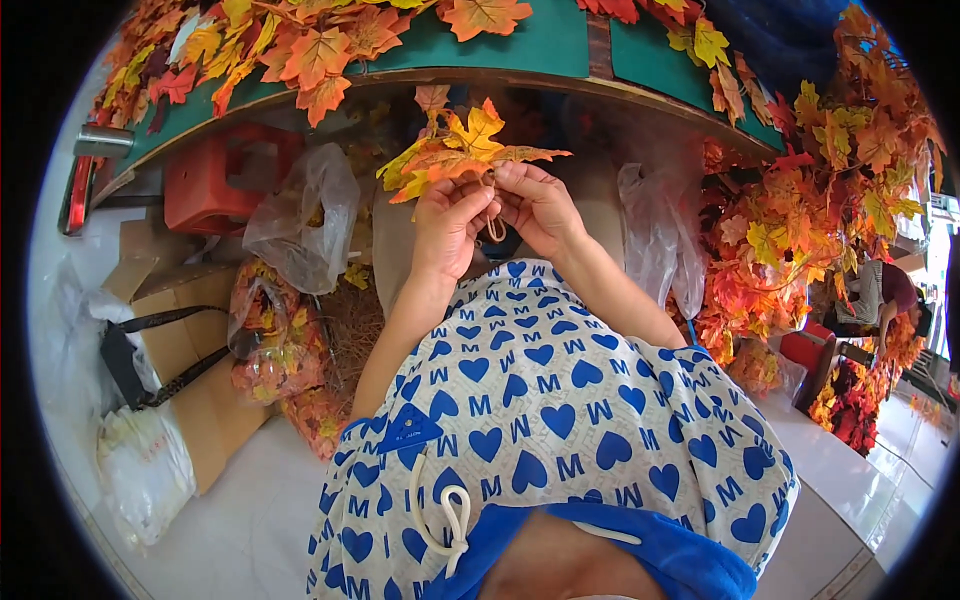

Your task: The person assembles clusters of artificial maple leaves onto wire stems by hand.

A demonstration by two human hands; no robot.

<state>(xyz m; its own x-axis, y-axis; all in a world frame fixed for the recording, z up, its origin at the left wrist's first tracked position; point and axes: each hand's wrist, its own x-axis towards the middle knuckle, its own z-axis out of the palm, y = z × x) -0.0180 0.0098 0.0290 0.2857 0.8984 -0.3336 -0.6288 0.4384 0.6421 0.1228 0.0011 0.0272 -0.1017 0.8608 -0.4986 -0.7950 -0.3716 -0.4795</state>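
Two bare hands meet in front of the person's chest, just below the near edge of the green table (520,50). The left hand (447,225) and the right hand (540,208) are together, fingertips nearly touching, both pinched on the stem end of a sprig of artificial maple leaves (462,150) in yellow and orange that fans upward from the fingers. The stem itself is covered by the fingertips, and a small pale loop hanging between the hands is too small to make out. Below the hands spreads the person's white garment with blue hearts (540,400), which hides the lap and whatever lies under it. More loose autumn leaves (300,50) lie along the table's near edge and left corner, cut off by the top of the view. Under the table edge, to the left, sits a red plastic stool (225,175), partly behind a clear plastic bag (305,215). Another clear bag holding leaves (262,335) rests on flattened cardboard (185,340) on the floor, beside a black strap (150,350) and a white bag (145,470). To the right, a dense mass of orange leaf garlands (820,220) hangs down; beyond it another person (885,295) is seated, mostly hidden by the foliage.
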